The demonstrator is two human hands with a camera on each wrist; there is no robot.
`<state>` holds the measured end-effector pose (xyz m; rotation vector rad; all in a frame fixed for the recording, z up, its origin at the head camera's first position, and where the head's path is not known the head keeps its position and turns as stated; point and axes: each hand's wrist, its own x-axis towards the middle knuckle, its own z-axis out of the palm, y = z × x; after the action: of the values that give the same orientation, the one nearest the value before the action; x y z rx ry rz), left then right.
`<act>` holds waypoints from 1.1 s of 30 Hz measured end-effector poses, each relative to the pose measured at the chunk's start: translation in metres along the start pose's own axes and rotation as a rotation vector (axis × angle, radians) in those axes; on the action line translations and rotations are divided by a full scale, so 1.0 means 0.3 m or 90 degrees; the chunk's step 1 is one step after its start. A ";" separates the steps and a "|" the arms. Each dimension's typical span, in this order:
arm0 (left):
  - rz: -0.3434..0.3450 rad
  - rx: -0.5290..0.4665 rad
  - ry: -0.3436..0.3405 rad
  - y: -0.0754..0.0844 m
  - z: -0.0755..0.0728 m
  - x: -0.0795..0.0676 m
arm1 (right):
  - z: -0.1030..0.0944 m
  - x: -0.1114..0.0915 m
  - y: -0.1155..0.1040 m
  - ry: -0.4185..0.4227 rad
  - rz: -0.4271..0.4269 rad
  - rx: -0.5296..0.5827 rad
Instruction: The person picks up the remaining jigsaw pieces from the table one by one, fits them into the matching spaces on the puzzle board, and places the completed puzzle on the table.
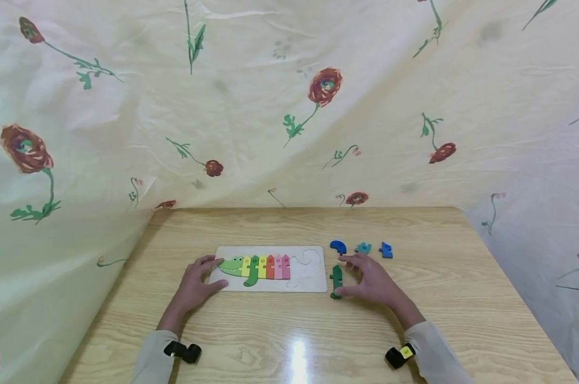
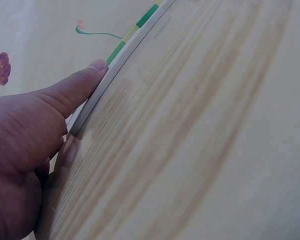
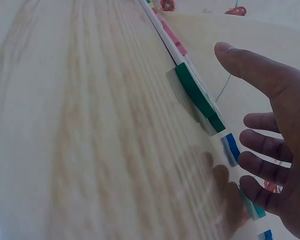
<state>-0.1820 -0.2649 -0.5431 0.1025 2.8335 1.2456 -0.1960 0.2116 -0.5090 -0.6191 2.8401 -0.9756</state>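
A white wooden puzzle board [image 1: 313, 278] lies on the table, with a crocodile head [image 1: 232, 266] and several coloured body pieces fitted in a row. The right part of the board shows bare outlines. My left hand [image 1: 191, 284] holds the board's left end, its thumb [image 2: 82, 87] on the near edge. Just right of the board lies a dark green leg piece [image 1: 336, 277]. Over that piece my right hand [image 1: 376, 282] hovers with thumb and fingers spread; the right wrist view shows a gap between the thumb [image 3: 250, 67] and the green piece.
Behind the right hand, a blue curved piece [image 1: 338, 246], a teal piece [image 1: 363, 248] and a blue piece [image 1: 386, 250] lie in a row. A flowered cloth [image 1: 251, 106] hangs around the wood-patterned table [image 1: 251, 336] at the back and sides.
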 end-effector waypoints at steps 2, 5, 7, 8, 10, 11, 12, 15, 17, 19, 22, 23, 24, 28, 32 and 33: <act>0.000 -0.003 0.001 0.001 -0.001 -0.001 | 0.002 -0.001 0.000 -0.003 0.004 0.002; 0.002 -0.005 0.003 0.003 -0.002 -0.002 | 0.007 -0.001 0.003 -0.010 0.008 -0.007; 0.002 -0.005 0.003 0.003 -0.001 -0.003 | 0.010 -0.001 0.006 -0.015 0.010 -0.013; 0.002 -0.004 0.003 0.003 -0.001 -0.003 | 0.012 -0.001 0.007 -0.017 0.011 -0.018; -0.002 -0.003 0.002 0.002 0.001 -0.003 | 0.013 -0.001 0.008 -0.022 0.011 -0.023; -0.002 -0.001 0.001 0.000 0.001 -0.003 | 0.014 -0.002 0.009 -0.024 0.009 -0.027; -0.003 0.002 0.001 -0.001 0.002 -0.003 | 0.014 -0.002 0.009 -0.025 0.010 -0.028; -0.002 0.002 0.003 -0.001 0.002 -0.002 | 0.016 -0.002 0.009 -0.030 0.008 -0.029; 0.000 0.002 0.004 -0.001 0.003 -0.002 | 0.018 -0.001 0.010 -0.032 0.005 -0.031; 0.005 0.001 0.006 -0.001 0.003 -0.001 | 0.021 0.000 0.011 -0.036 0.004 -0.035; 0.012 0.005 0.009 -0.001 0.002 0.000 | 0.024 0.000 0.013 -0.042 0.001 -0.050; 0.012 0.005 0.010 -0.001 0.002 0.000 | 0.025 0.000 0.014 -0.043 0.002 -0.054; 0.012 0.004 0.011 -0.001 0.002 0.000 | 0.026 0.001 0.013 -0.045 0.003 -0.057; 0.011 0.003 0.009 -0.001 0.001 0.000 | 0.027 0.004 0.009 -0.051 0.009 -0.063; 0.009 0.003 0.007 -0.001 0.001 -0.001 | 0.025 0.008 0.002 -0.055 0.012 -0.070; 0.008 0.003 0.007 0.000 0.002 -0.001 | 0.025 0.008 0.000 -0.054 0.010 -0.073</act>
<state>-0.1817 -0.2646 -0.5436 0.1148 2.8492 1.2465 -0.1969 0.2064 -0.5148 -0.6322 2.8369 -0.7699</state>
